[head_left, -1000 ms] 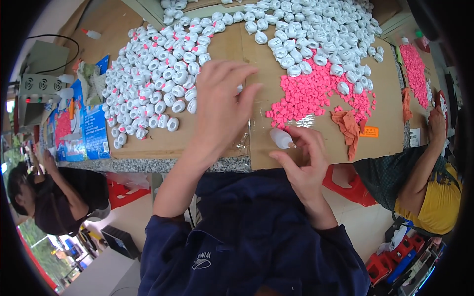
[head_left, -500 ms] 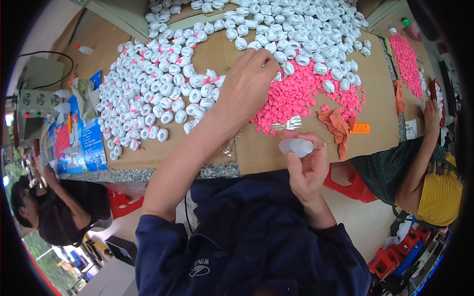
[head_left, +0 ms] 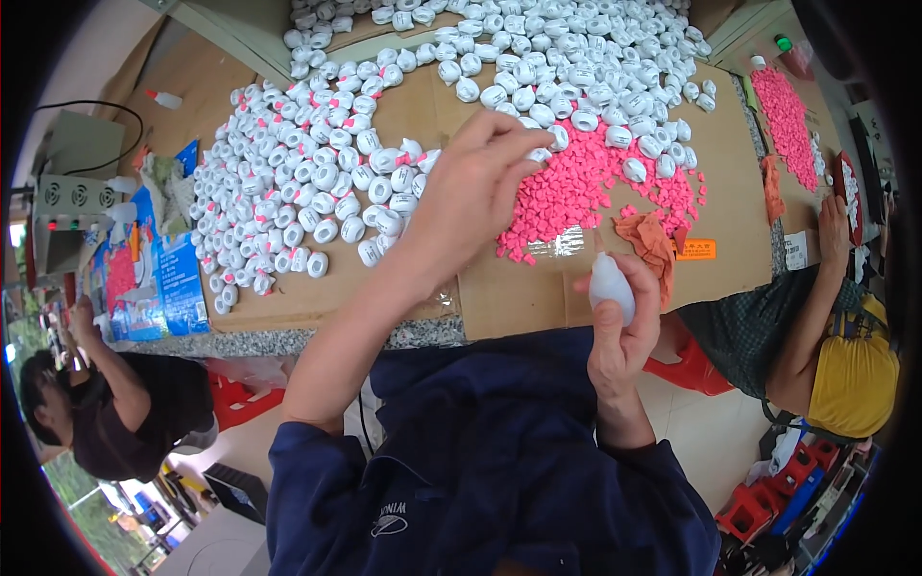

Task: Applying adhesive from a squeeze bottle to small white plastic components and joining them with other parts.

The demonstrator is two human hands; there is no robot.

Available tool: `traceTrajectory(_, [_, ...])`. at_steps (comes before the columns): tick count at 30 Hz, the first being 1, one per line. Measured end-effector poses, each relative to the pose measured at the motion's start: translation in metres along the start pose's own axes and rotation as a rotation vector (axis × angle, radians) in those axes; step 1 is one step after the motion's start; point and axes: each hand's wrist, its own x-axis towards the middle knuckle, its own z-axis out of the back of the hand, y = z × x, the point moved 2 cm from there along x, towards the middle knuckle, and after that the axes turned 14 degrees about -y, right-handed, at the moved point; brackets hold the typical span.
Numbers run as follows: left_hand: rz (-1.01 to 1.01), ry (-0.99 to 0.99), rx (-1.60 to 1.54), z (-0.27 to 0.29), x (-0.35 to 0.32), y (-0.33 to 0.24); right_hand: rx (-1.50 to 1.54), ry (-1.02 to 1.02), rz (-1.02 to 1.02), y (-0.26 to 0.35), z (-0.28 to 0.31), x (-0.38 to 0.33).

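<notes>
My left hand [head_left: 471, 182] reaches over the near edge of the white pile, thumb and forefinger bent in a pinch at a small white ring-shaped part [head_left: 558, 138]; the fingers partly hide it. Beside these fingertips lies a heap of small pink pieces [head_left: 552, 206]. Nearer to me, my right hand [head_left: 624, 331] is wrapped round a translucent white squeeze bottle [head_left: 612, 288]. The bottle stands nearly upright, its thin tip pointing up and away from me. Many more white ring-shaped parts [head_left: 576, 72] are piled at the back.
White parts with pink pieces on them [head_left: 288, 182] spread over the cardboard [head_left: 519, 298] at left. An orange cloth [head_left: 645, 245] lies by an orange label [head_left: 696, 250]. Another squeeze bottle [head_left: 165, 99] lies far left. Co-workers sit at left [head_left: 115, 394] and right [head_left: 836, 365].
The squeeze bottle has turned from lying sideways to tip-up as my right hand moved slightly right. My left hand has shifted a little nearer, its fingers now more in view.
</notes>
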Motion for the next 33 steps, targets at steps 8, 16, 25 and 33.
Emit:
traceTrajectory(8, [0.943,-0.149,-1.065,0.029,-0.095,-0.012,-0.054,0.138,0.045,0.003,0.01,0.0])
traceTrajectory(16, [0.995,-0.22,-1.096,0.024,-0.121,-0.006,-0.101,0.171,-0.051,0.005,0.005,-0.003])
traceTrajectory(25, [0.973,-0.193,-1.064,0.024,-0.121,-0.007,-0.145,0.193,-0.018,0.007,0.002,-0.004])
traceTrajectory(33, [0.971,-0.219,-1.081,0.023,-0.121,-0.005,-0.155,0.158,-0.042,0.006,0.005,-0.003])
